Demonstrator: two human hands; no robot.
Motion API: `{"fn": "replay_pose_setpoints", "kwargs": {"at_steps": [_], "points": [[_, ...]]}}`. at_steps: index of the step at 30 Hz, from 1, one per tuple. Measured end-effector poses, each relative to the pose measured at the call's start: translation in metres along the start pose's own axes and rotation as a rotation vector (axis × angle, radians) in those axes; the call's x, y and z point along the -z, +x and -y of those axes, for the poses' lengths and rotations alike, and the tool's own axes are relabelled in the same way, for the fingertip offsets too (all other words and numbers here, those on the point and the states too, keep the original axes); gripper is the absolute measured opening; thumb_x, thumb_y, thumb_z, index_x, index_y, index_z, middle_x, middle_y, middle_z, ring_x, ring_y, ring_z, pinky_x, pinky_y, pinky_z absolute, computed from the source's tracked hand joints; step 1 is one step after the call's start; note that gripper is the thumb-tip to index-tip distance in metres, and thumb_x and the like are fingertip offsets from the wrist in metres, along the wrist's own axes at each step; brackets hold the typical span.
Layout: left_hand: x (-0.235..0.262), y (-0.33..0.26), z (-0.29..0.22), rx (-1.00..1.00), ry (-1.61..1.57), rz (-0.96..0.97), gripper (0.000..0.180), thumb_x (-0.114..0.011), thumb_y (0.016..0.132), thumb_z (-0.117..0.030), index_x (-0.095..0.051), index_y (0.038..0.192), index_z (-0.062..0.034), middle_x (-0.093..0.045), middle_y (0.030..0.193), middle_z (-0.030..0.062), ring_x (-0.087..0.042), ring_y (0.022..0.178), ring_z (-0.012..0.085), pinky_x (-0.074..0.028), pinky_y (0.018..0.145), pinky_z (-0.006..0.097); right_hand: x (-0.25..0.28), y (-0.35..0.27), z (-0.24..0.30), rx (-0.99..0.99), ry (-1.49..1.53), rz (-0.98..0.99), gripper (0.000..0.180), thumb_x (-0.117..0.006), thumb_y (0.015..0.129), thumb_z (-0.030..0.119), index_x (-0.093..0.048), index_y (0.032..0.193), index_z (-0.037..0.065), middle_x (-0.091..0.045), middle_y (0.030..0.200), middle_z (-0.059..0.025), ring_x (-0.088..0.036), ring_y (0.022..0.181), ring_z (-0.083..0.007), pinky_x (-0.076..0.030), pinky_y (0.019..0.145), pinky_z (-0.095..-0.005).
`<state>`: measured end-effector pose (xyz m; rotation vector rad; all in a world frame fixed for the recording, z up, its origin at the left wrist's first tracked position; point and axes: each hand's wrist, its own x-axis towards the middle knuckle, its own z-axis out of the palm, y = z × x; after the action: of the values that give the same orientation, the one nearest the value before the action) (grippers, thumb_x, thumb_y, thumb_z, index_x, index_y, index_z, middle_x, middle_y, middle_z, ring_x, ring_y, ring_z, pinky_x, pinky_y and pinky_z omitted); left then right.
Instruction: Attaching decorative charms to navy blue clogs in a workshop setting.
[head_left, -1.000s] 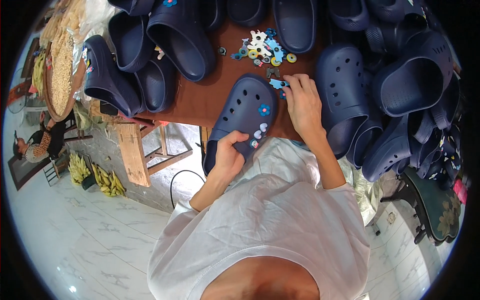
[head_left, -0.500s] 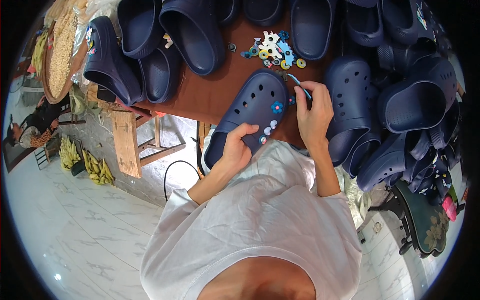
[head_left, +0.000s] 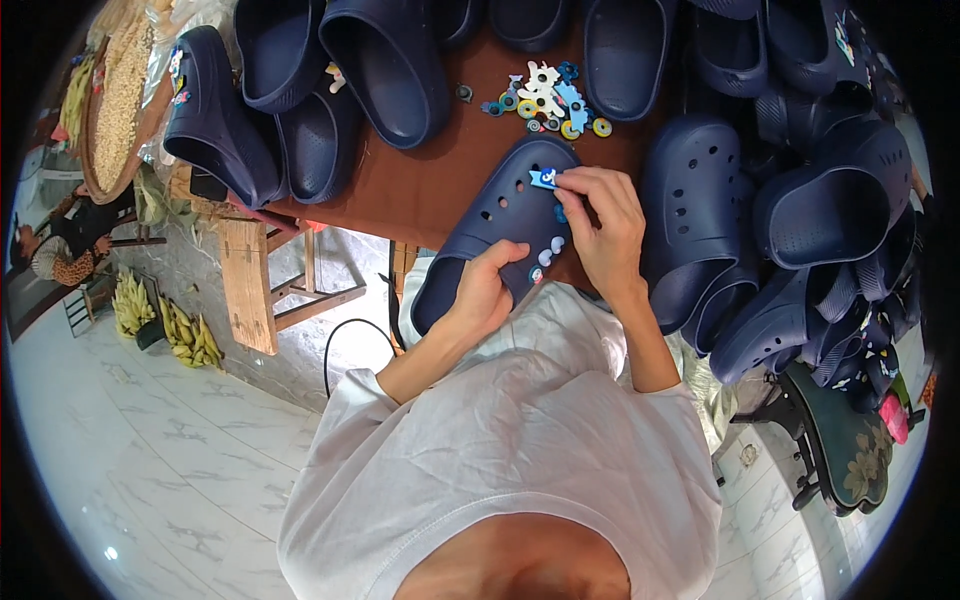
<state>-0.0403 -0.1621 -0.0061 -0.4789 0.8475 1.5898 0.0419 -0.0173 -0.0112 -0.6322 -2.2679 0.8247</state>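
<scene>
A navy clog (head_left: 500,205) with holes in its upper is held at its side by my left hand (head_left: 485,292), thumb on top and fingers beneath. Between the thumb and fingertips of my right hand (head_left: 607,225) is a blue and white shoe charm (head_left: 543,178), over the holes near the clog's toe. A white charm (head_left: 551,250) and a small round-headed charm (head_left: 537,274) sit along the clog's right side. My right hand partly covers a blue flower charm (head_left: 560,212) there. Whether the held charm touches the clog, I cannot tell.
A pile of loose charms (head_left: 548,98) lies on the brown tabletop (head_left: 420,185) beyond the clog. More navy clogs (head_left: 385,75) line the far edge, and others (head_left: 825,205) are heaped at the right. A wooden stool (head_left: 250,290) stands at the left.
My right hand has moved left over the clog's toe, bringing the charm from beside the clog to above its holes. My left hand still grips the clog.
</scene>
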Motion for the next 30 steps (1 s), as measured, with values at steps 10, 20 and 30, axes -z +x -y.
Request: {"fn": "replay_pose_setpoints", "kwargs": {"at_steps": [10, 20, 30], "points": [[-0.005, -0.010, 0.005, -0.087, 0.416, 0.023, 0.039, -0.053, 0.087, -0.002, -0.052, 0.125, -0.0050, -0.056, 0.110, 0.0031, -0.053, 0.095, 0.0111, -0.046, 0.079, 0.028, 0.026, 0.019, 0.002, -0.382, 0.392, 0.172, 0.015, -0.075, 0.078, 0.002, -0.069, 0.093, 0.002, -0.067, 0.090, -0.0066, -0.064, 0.082, -0.0190, -0.051, 0.074, -0.0313], [-0.021, -0.024, -0.013, -0.116, 0.673, 0.052, 0.040, -0.050, 0.084, -0.002, -0.052, 0.124, 0.0004, -0.055, 0.112, 0.0052, -0.051, 0.101, 0.0146, -0.043, 0.088, 0.029, 0.045, 0.029, 0.000, -0.304, 0.315, 0.353, 0.015, -0.074, 0.076, 0.000, -0.068, 0.090, 0.002, -0.064, 0.085, -0.0066, -0.063, 0.082, -0.0201, -0.049, 0.076, -0.0314], [0.000, -0.022, -0.007, -0.250, 0.904, 0.113, 0.053, -0.053, 0.083, -0.002, -0.047, 0.136, 0.0012, -0.054, 0.126, 0.0090, -0.052, 0.113, 0.0182, -0.042, 0.098, 0.033, 0.052, 0.043, -0.019, -0.387, 0.357, 0.616, 0.048, -0.078, 0.072, 0.007, -0.060, 0.117, 0.008, -0.058, 0.115, -0.0076, -0.058, 0.105, -0.0256, -0.046, 0.093, -0.0373]]}}
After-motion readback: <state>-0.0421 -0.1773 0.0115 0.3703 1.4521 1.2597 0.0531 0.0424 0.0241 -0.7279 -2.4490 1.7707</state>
